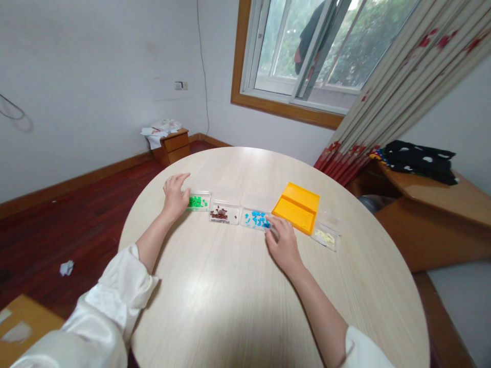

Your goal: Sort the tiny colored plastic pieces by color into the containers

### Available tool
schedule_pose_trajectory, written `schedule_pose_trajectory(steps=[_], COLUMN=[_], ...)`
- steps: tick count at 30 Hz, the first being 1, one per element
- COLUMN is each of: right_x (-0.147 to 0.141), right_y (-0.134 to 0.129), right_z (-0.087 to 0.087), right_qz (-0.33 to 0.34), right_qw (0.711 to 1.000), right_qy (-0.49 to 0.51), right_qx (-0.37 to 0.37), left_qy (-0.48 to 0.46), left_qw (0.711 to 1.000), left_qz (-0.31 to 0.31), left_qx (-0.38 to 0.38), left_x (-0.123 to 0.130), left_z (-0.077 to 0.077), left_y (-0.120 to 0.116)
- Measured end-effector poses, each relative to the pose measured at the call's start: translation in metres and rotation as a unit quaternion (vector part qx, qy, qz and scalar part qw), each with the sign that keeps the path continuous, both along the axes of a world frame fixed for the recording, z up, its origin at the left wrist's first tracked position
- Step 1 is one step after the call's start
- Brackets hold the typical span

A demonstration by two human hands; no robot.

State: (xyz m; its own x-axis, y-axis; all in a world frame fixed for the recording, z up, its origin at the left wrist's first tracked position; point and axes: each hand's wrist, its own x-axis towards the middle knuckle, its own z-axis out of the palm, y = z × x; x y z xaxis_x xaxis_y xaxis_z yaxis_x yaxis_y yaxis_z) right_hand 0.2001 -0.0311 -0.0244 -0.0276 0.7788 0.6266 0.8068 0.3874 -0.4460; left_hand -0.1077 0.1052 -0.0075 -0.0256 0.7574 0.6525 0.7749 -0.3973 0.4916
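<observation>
The right hand (284, 245), fingers curled and parted, grip undeterminable, adjoins the right end of the clear blue-piece box (251, 226), lying lengthwise leftward on the counter (215, 291); the left hand (176, 197), fingers spread, apparently unladen, adjoins the green-piece box (197, 209).

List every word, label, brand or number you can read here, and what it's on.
No text can be read in this view.
Clear boxes and orange case: no readable lettering.
Papers on the small cabinet: too blurred to tell if printed.
White patches on the brown box: no legible marks.
</observation>
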Motion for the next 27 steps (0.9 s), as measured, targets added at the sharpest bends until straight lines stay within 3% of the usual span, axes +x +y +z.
schedule_pose_trajectory(steps=[4,12,27], right_x=[-0.0011,-0.0017,-0.0029], right_y=[0.0007,0.0018,0.0021], right_z=[0.0005,-0.0009,-0.0007], right_qz=[-0.002,-0.001,-0.005], right_qw=[1.000,1.000,1.000], right_qy=[0.002,0.003,0.000], right_qx=[-0.001,-0.007,-0.016], left_qy=[-0.006,-0.014,0.011], left_qw=[1.000,0.997,0.987], left_qz=[0.005,-0.076,-0.096], left_qx=[-0.001,-0.011,-0.130], left_x=[-0.0046,-0.0106,-0.0067], left_z=[0.0052,0.0066,0.0045], left_y=[0.0005,-0.0021,-0.0059])
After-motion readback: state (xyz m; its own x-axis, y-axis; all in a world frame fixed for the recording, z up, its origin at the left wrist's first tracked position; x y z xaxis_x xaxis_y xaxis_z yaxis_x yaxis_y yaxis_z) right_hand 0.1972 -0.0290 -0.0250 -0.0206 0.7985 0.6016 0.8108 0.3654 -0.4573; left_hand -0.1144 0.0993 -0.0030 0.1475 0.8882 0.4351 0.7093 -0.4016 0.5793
